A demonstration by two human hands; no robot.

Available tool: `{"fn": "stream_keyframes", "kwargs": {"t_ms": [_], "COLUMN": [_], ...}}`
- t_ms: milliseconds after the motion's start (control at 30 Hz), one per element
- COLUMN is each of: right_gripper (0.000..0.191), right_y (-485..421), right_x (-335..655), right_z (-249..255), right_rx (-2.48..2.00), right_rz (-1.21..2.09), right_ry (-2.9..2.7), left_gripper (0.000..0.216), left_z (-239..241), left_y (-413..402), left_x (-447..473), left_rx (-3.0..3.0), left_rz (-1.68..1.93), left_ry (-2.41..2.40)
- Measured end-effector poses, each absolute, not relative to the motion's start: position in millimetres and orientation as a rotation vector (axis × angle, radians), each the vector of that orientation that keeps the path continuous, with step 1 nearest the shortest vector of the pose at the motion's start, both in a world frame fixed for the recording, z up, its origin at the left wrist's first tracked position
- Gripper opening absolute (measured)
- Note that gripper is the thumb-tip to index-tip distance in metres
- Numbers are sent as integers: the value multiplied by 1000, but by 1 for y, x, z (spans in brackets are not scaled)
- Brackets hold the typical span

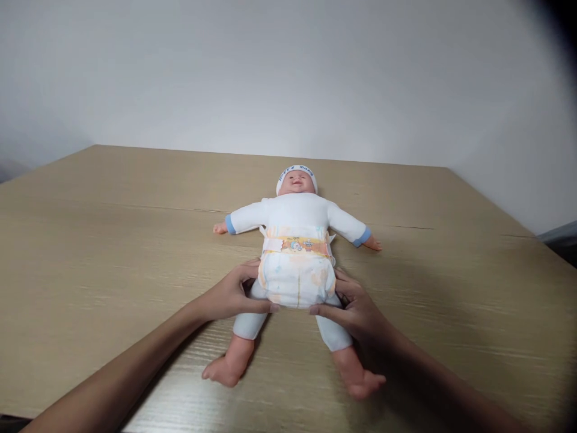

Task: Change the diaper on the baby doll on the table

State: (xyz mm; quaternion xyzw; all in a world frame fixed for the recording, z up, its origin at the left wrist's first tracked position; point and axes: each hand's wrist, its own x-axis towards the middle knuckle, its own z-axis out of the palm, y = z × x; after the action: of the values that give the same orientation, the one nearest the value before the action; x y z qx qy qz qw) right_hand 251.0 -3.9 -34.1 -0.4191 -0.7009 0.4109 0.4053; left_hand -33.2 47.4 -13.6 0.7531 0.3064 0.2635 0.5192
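Note:
A baby doll point(295, 208) in a white suit with blue cuffs and a lettered white cap lies on its back, its arms and legs spread. Around its waist and hips is a diaper point(297, 279) with an orange printed band across the front. My left hand point(237, 291) grips the diaper's lower edge at the leg opening on the left, its thumb across the top of the thigh. On the other side my right hand point(349, 304) holds the opposite leg edge the same way, fingers curled by the hip. Most fingertips are hidden beside the doll's body.
The doll lies on a wide light wood table point(135, 240) with a thin seam running across it. Behind the table's far edge rises a plain pale wall point(270, 78). A dark object point(561, 240), too partial to name, shows at the right edge.

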Motion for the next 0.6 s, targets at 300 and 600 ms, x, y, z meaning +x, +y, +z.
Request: {"fn": "stream_keyframes", "kwargs": {"t_ms": [300, 600], "right_gripper": [25, 24], "right_y": [-5, -3], "right_x": [253, 256], "right_z": [-36, -30], "right_rx": [-1063, -1050], "right_rz": [1102, 1214], "right_ry": [-1726, -1688], "left_gripper": [30, 39], "left_z": [-17, -19], "left_y": [53, 57], "left_x": [-40, -44], "left_rx": [1718, 1612], "left_rz": [586, 558], "left_ry": [692, 640]}}
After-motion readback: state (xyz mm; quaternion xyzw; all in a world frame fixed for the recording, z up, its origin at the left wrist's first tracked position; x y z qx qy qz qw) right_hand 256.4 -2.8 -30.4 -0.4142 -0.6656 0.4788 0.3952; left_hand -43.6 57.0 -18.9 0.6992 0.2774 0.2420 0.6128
